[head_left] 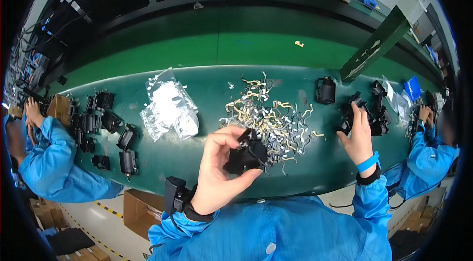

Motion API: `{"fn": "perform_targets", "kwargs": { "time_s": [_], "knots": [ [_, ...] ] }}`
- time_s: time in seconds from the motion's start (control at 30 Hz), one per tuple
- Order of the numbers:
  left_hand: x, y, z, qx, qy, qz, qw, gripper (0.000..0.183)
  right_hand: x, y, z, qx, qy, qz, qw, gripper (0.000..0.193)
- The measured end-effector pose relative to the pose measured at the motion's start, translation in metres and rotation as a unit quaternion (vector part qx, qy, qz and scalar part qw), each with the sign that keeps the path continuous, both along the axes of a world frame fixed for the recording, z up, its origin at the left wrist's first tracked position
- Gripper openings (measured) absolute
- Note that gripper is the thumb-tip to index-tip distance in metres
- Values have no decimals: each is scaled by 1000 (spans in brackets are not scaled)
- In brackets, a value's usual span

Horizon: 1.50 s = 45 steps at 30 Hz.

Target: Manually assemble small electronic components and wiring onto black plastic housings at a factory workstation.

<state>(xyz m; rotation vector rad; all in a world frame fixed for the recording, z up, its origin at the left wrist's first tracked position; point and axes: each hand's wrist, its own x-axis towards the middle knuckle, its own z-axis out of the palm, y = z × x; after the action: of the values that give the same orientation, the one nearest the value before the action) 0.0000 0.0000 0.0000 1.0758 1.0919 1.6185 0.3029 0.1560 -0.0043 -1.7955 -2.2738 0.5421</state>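
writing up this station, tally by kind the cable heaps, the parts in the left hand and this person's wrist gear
Heap of small cables: 1
Black part in the left hand: 1
Blue wristband: 1
Boxy black wrist device: 1
Total: 4

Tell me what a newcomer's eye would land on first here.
Probably the tangled pile of short wires in the middle of the green table, just beyond the black part in the left hand. Next might come the clear bag with white pieces left of the pile, then other black parts by the right hand.
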Motion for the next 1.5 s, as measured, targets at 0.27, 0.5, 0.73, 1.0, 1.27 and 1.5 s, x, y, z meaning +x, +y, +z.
{"fn": "perform_targets", "kwargs": {
  "time_s": [0.27,0.5,0.73,1.0,1.27,1.5],
  "knots": [
    [14,6,1,-13,117,41,992,53,-90,-54,38,-67,404,269,872,61],
    [21,17,-5,-22,114,22,993,52,-130,-51,-5,-241,574,251,741,45],
    [19,29,-11,-99,-114,-52,987,56,-120,-34,-11,-81,474,348,805,72],
    [28,42,-6,-163,-178,0,970,45,-132,-49,-30,44,426,298,853,73],
    [32,50,-4,-125,-186,59,973,16,-135,-46,-32,49,453,265,850,84],
    [29,53,-14,-70,20,150,986,11,-134,-38,-9,35,396,305,865,84]
  ]
}}
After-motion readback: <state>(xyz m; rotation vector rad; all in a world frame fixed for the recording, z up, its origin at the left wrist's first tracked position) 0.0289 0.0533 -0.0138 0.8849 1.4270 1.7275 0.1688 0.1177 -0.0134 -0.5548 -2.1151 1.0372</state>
